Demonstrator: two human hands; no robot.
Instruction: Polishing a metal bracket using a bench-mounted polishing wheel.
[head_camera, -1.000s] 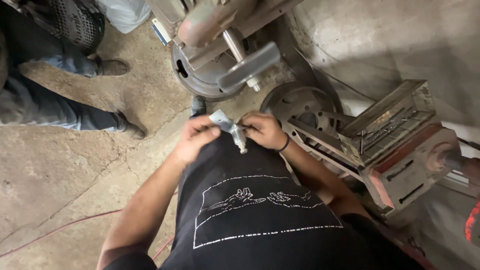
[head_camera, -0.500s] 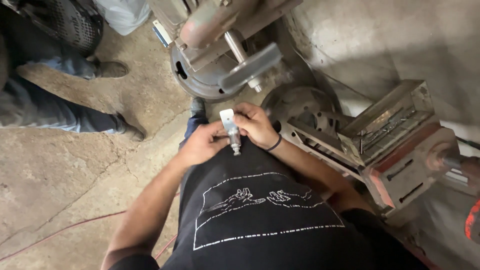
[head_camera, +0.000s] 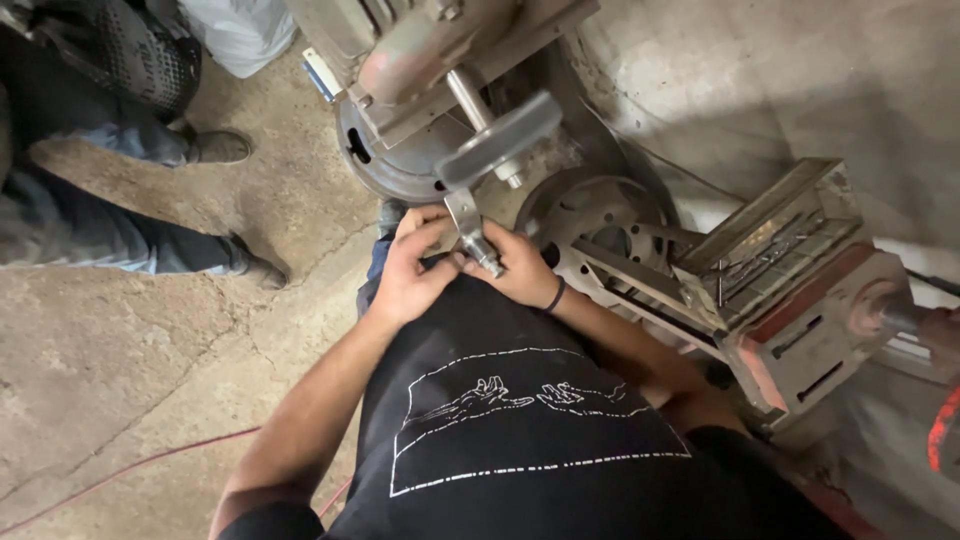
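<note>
We are looking down at our two hands, close in front of our black shirt (head_camera: 540, 440) with the white line drawing on it. Our left hand (head_camera: 412, 272) and our right hand (head_camera: 517, 268) are both holding one small metal part (head_camera: 470, 228) – a flat grey piece at the top with a short round stub at the bottom. The part is sitting between the two hands, just below the grey metal handle (head_camera: 500, 138) of the big machine (head_camera: 420, 70).

Our left fingers are bending around the left side of the part, with the fingertips touching it near the top. Our right fingers are curling in tight, and the thumb is pressing by the round stub. A dark band (head_camera: 556, 296) is sitting on the right wrist.

To the right, a rusty metal frame (head_camera: 800, 290) is standing by a round metal wheel (head_camera: 590, 215). On the left, another person's legs in blue jeans (head_camera: 110, 235) and dark shoes are resting on the cracked concrete floor (head_camera: 150, 380) – well apart from our hands. A thin red cord (head_camera: 130, 470) is lying on the floor.
</note>
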